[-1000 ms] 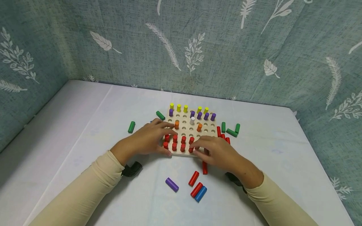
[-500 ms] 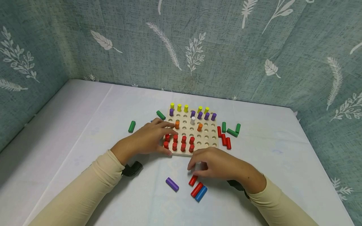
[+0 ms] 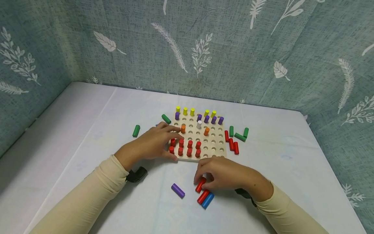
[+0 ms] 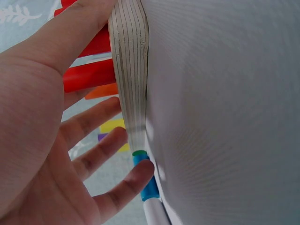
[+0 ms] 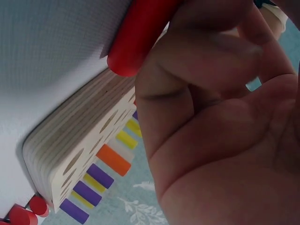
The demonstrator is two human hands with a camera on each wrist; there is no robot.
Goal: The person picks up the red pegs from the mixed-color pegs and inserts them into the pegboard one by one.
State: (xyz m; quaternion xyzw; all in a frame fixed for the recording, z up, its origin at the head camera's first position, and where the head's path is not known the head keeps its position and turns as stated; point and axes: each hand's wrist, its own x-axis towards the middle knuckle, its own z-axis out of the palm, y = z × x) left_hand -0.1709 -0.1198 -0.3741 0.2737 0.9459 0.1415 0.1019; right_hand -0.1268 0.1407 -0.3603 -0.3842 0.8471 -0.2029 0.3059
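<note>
Fingers (image 4: 123, 185) spread, left hand (image 3: 155, 143) sits at the pegboard's (image 3: 188, 159) left edge; right hand (image 3: 223, 172) apparently pinches a red peg (image 3: 200, 185).

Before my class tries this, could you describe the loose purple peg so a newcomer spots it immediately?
In the head view, find the pegboard on the white cloth. Below its near edge, look left of the right hand. The purple peg lies flat there, apart from the red pegs and blue peg, unlike the upright purple pegs in the board.

Thirteen visible red pegs (image 3: 189, 152), five yellow pegs (image 3: 185, 111), one board (image 3: 209, 145).
</note>
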